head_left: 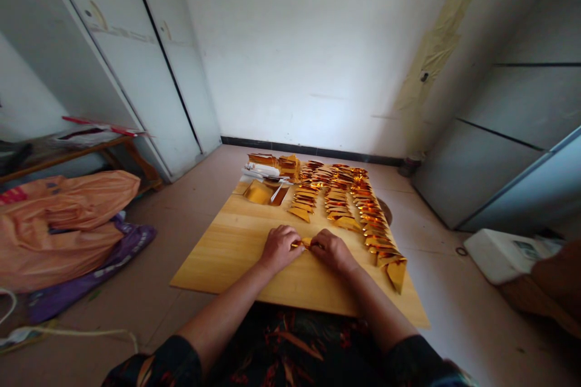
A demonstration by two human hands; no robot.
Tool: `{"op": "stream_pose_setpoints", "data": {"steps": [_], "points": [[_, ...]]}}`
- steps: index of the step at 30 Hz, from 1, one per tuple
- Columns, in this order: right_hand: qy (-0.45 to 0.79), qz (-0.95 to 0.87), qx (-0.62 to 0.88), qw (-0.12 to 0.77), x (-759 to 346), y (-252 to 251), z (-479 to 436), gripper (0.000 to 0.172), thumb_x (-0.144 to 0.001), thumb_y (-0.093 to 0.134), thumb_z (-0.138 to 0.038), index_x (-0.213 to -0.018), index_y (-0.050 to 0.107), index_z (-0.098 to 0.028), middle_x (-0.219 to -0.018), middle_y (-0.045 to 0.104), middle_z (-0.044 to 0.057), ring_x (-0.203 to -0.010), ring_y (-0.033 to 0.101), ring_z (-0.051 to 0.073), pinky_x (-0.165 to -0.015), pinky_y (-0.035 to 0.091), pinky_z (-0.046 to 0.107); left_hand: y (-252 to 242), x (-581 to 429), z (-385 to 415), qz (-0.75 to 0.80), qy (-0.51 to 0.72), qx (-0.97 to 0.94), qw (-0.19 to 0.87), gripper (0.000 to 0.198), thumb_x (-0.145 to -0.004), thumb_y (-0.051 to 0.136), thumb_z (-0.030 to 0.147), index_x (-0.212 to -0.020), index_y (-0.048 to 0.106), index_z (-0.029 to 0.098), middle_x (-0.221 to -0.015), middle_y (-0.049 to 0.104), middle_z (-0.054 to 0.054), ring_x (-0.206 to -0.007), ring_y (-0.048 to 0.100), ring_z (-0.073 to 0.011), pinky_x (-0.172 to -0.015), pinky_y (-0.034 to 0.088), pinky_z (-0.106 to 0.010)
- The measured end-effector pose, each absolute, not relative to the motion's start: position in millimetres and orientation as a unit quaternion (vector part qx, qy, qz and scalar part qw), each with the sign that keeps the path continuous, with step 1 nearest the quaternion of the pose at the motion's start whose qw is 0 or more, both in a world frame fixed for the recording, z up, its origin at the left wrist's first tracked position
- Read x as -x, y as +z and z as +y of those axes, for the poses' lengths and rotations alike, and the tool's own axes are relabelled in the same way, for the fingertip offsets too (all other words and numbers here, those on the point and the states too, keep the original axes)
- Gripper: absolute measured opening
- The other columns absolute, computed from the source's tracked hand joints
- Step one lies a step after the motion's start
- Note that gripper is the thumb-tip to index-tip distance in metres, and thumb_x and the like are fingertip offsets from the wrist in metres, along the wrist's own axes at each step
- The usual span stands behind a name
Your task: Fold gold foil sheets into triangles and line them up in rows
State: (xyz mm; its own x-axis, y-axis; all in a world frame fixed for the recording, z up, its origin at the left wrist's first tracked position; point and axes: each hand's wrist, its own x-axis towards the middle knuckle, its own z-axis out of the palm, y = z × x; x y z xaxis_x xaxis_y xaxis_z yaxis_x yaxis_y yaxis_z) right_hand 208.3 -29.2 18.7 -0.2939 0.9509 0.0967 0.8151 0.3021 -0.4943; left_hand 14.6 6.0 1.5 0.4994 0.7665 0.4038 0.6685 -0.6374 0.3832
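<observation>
Between my two hands, low over the wooden board point(218, 257), is a small piece of gold foil paper point(306, 243). My left hand point(282, 248) pinches its left end, with the fingers curled. At the other end, my right hand point(333, 249) is closed on the same paper. My fingers cover most of it, so its folded shape is hard to make out. Beyond my hands, rows of folded gold paper pieces point(338, 202) stand packed against one another. A flat stack of gold sheets point(259, 192) lies at the board's back left.
A white paper bundle point(261, 170) lies behind the gold sheets. Left on the floor are an orange bag point(68, 224) and a purple bag point(100, 269), near a wooden bench point(136, 163). To the right sit a white box point(503, 254) and a grey cabinet point(494, 151).
</observation>
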Motion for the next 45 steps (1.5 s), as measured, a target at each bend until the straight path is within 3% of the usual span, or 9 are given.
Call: {"op": "stream_pose_setpoints", "data": {"steps": [7, 12, 28, 35, 45], "points": [[0.065, -0.787, 0.598, 0.138, -200, 5, -35, 0.028, -0.098, 0.038, -0.027, -0.088, 0.063, -0.019, -0.091, 0.060, 0.004, -0.077, 0.057, 0.010, -0.068, 0.038, 0.017, 2, -31, 5, 0.497, 0.273, -0.820, 0.083, 0.009, -0.074, 0.067, 0.024, -0.072, 0.059, 0.020, -0.079, 0.064, -0.001, -0.083, 0.055, -0.0190, -0.072, 0.037, -0.032], [0.038, -0.791, 0.597, 0.127, -199, 0, -34, 0.026, -0.097, 0.038, -0.024, -0.089, 0.062, -0.019, -0.091, 0.059, 0.004, -0.071, 0.054, 0.009, -0.060, 0.034, 0.017, 4, -32, 5, 0.501, 0.249, -0.824, 0.090, 0.006, -0.075, 0.064, 0.019, -0.078, 0.059, 0.021, -0.087, 0.063, -0.002, -0.090, 0.054, -0.0207, -0.075, 0.035, -0.033], [-0.021, -0.788, 0.581, 0.200, -201, -6, -33, 0.029, -0.097, 0.038, -0.023, -0.079, 0.060, -0.018, -0.080, 0.059, 0.002, -0.061, 0.052, 0.008, -0.055, 0.033, 0.017, 10, -32, 3, 0.515, 0.219, -0.820, 0.120, 0.008, -0.077, 0.061, 0.022, -0.085, 0.061, 0.022, -0.095, 0.063, -0.002, -0.098, 0.052, -0.0201, -0.081, 0.033, -0.033], [0.008, -0.787, 0.564, 0.251, -199, 5, -39, 0.016, -0.090, 0.048, -0.023, -0.084, 0.062, -0.019, -0.085, 0.061, 0.002, -0.070, 0.057, 0.010, -0.062, 0.038, 0.018, 8, -31, 2, 0.510, 0.234, -0.817, 0.133, 0.019, -0.074, 0.061, 0.019, -0.093, 0.062, 0.022, -0.099, 0.064, -0.003, -0.101, 0.052, -0.0209, -0.086, 0.034, -0.034], [0.029, -0.772, 0.584, 0.248, -199, 11, -42, 0.008, -0.084, 0.054, -0.021, -0.088, 0.062, -0.020, -0.089, 0.062, 0.002, -0.072, 0.059, 0.011, -0.062, 0.039, 0.018, 2, -31, 5, 0.499, 0.265, -0.815, 0.125, 0.028, -0.073, 0.062, 0.016, -0.100, 0.062, 0.023, -0.099, 0.065, -0.003, -0.098, 0.054, -0.0206, -0.084, 0.037, -0.033]]}}
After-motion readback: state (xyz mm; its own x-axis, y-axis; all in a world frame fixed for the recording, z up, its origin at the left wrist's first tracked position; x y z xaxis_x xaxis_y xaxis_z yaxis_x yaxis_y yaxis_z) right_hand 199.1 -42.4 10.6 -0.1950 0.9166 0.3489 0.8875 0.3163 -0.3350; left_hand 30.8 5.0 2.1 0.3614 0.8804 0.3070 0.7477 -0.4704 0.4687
